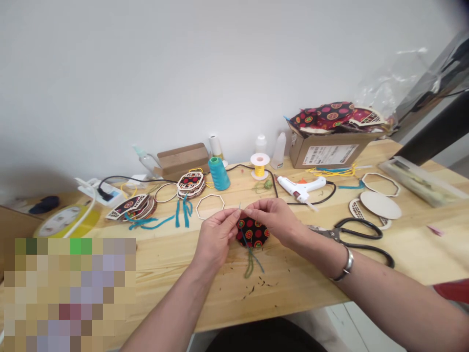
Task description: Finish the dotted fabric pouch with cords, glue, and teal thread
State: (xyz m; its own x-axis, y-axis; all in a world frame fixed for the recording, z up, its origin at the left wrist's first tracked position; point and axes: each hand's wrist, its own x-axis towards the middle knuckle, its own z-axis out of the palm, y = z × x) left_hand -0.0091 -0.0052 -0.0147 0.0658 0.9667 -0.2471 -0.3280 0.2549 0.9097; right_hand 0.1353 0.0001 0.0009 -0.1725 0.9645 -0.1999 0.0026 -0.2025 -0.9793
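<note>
A round disc covered in black patterned fabric (254,233), with red, yellow and green motifs, is between my two hands near the table's front. My left hand (219,233) is closed at its upper left, thumb and forefinger pinched on a thin blue cord (240,206) whose end pokes up above the fingertips. My right hand (277,221) is closed too, thumb and forefinger pinched at the disc's top edge, close to the left fingertips. What exactly lies in that pinch is hidden. Blue strands and a looped green cord (248,268) trail from the disc toward me.
Black-handled scissors (361,237) lie beside my right forearm. Behind are a white glue gun (302,187), a teal thread cone (219,174), a yellow spool (260,167) and an octagonal wooden frame (210,207). Stacked fabric pieces (134,208) lie left; a filled cardboard box (326,149) stands back right.
</note>
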